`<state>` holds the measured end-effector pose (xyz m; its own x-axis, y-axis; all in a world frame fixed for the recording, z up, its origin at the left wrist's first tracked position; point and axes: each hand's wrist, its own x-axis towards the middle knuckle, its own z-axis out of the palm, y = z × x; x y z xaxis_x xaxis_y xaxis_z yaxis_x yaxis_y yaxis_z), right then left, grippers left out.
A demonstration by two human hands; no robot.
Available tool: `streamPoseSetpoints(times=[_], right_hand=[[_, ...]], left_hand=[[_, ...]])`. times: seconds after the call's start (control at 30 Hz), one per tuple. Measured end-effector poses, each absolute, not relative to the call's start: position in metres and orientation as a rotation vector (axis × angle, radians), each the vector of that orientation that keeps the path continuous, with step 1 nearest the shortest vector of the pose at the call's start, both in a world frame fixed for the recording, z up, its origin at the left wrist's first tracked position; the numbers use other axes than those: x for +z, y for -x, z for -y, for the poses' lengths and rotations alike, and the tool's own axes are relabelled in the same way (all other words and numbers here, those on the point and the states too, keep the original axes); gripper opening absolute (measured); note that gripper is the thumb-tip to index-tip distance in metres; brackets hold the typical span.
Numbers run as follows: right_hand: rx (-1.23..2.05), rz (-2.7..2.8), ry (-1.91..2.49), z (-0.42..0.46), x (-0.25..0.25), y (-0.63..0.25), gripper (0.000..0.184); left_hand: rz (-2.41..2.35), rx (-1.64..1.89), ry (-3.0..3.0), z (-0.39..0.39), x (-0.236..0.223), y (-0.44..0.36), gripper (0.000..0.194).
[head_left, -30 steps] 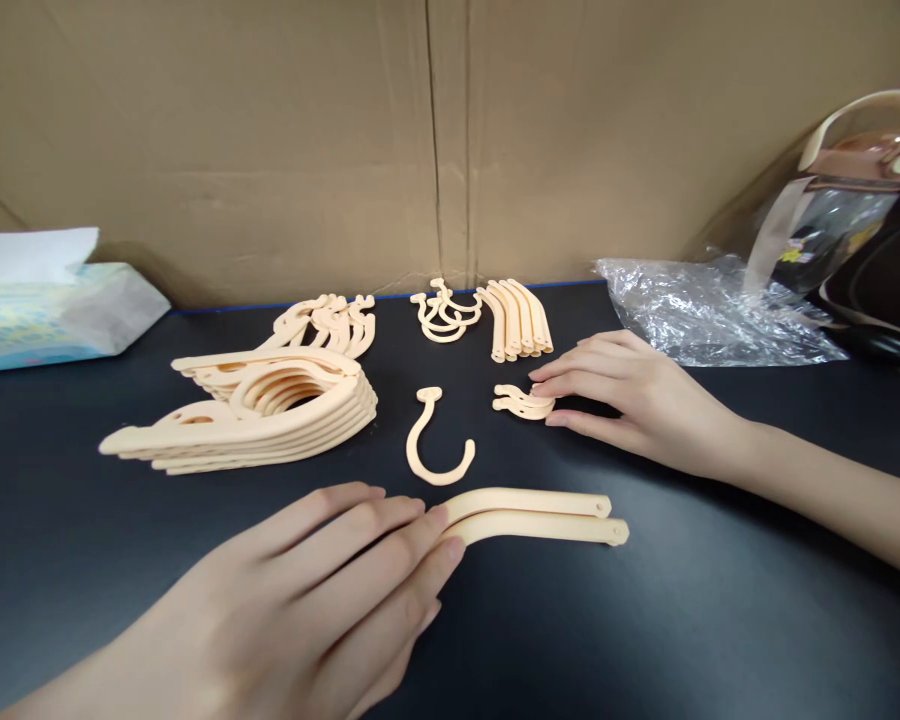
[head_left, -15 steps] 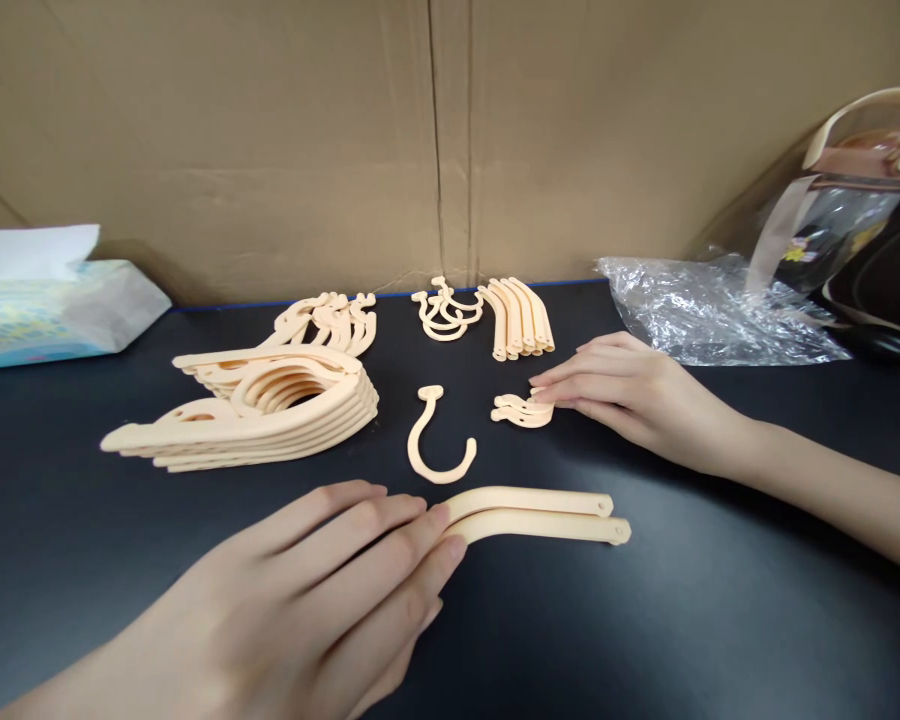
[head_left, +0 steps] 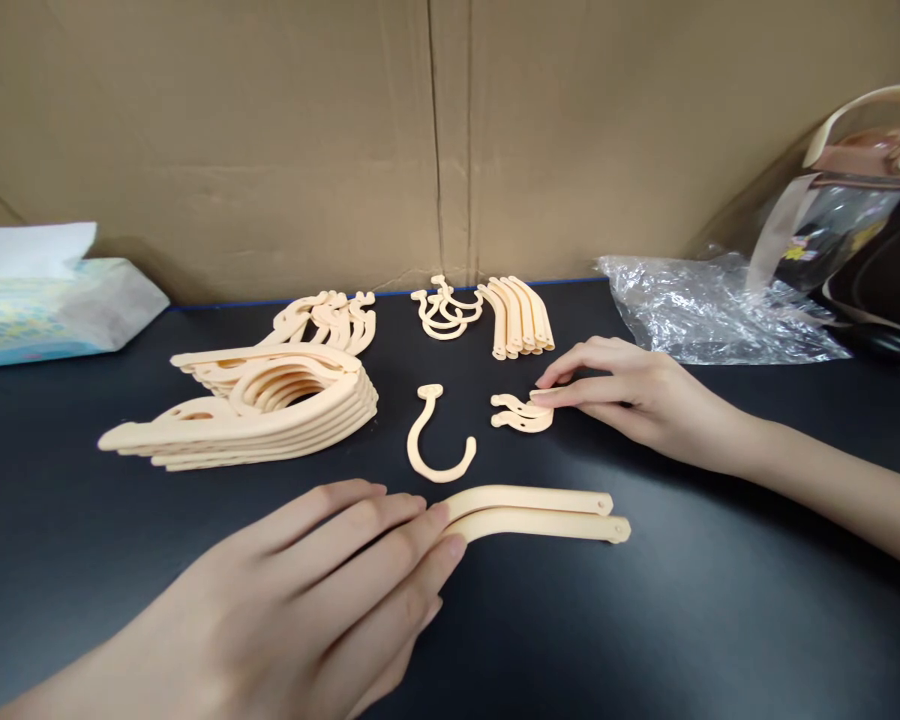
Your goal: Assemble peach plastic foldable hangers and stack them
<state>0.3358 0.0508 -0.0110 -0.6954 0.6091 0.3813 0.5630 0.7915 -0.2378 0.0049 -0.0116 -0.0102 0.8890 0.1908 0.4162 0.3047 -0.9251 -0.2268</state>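
Note:
My left hand (head_left: 307,600) lies flat on the black table, fingers stretched out, its fingertips touching the near ends of two curved cream bars (head_left: 540,515). My right hand (head_left: 630,400) reaches in from the right, and its fingertips pinch the edge of a small stack of cream clip pieces (head_left: 517,412). A single cream hook (head_left: 439,440) lies between the two hands. To the left of the hook sits a stack of cream hanger bodies (head_left: 255,410).
At the back lie a row of cream shaped pieces (head_left: 330,320), a pile of hooks (head_left: 442,310) and a bundle of curved bars (head_left: 521,315). A tissue pack (head_left: 52,300) sits far left, crumpled clear plastic (head_left: 712,310) and a bag (head_left: 855,200) far right. A cardboard wall (head_left: 420,130) closes the back.
My right hand's fingers have curled and drawn together on the small clip pieces, which have shifted slightly. My left hand has not moved.

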Motion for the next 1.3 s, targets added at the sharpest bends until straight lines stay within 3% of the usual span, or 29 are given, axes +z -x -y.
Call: streamPoseSetpoints(times=[0.4,0.87,1.07,1.3], right_hand=[[0.454,2.285,0.930,-0.053,-0.012,-0.332,0.017],[0.272,2.429,0.896,-0.051,-0.009,-0.333,0.031],[0.188,2.479,0.856,-0.044,-0.005,-0.328,0.016],[0.133,2.538,0.859,-0.043,-0.005,-0.324,0.013]], left_hand=[[0.349,-0.478,2.779,0.013,-0.009,-0.001,0.034],[0.382,-0.554,2.799,0.013,-0.009,-0.005,0.035],[0.385,-0.513,2.794,0.015,-0.009,-0.002,0.036],[0.383,-0.538,2.789,0.015,-0.011,-0.004,0.035]])
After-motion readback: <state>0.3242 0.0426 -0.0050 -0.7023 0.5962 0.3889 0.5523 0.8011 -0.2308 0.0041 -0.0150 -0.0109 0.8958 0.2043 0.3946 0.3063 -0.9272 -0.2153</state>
